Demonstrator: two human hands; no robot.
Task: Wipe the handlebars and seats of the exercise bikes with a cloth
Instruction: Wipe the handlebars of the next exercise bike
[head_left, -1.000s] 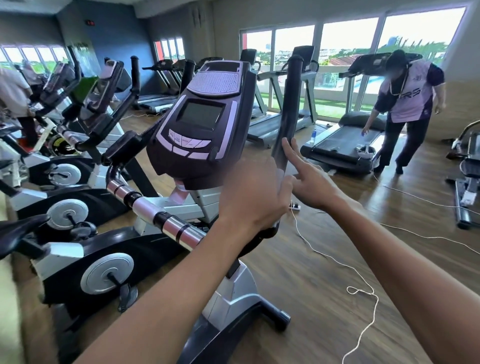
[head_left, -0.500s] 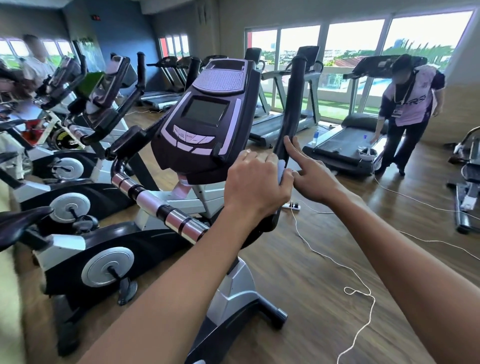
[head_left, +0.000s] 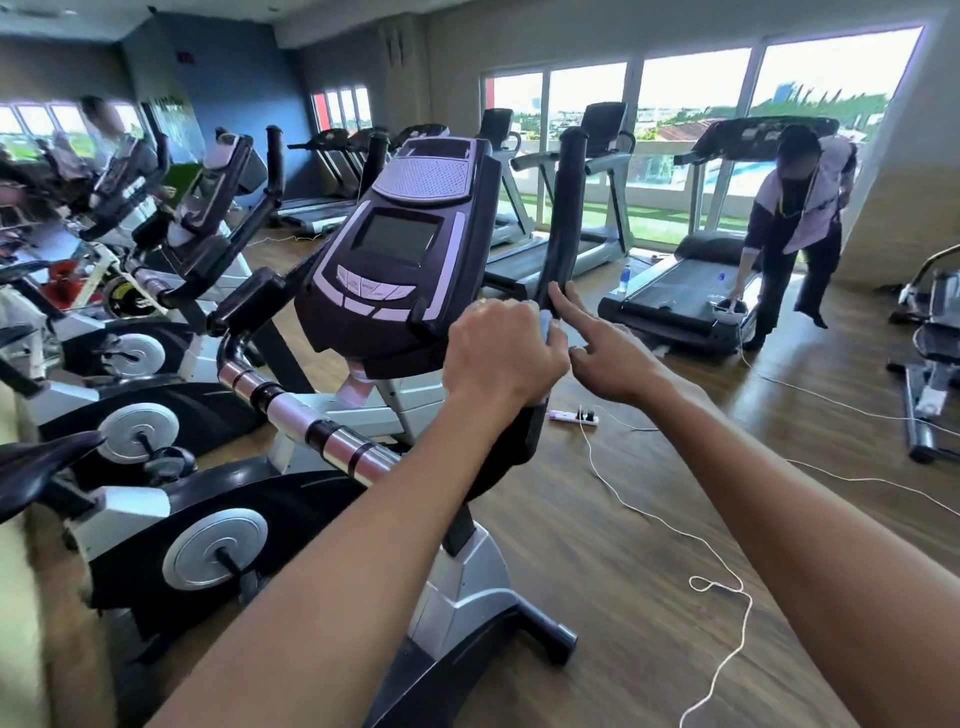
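— Since a second ago your left hand (head_left: 506, 353) has crept a little up the right handlebar (head_left: 563, 218) beside the console (head_left: 410, 254), fingers curled round the bar with the pale blue cloth (head_left: 545, 327) pinched against it

— And my right hand (head_left: 605, 358)?

— Held where it was, holding nothing, forefinger straight and touching that handlebar just above the cloth. You've likely most of the upright left to wipe
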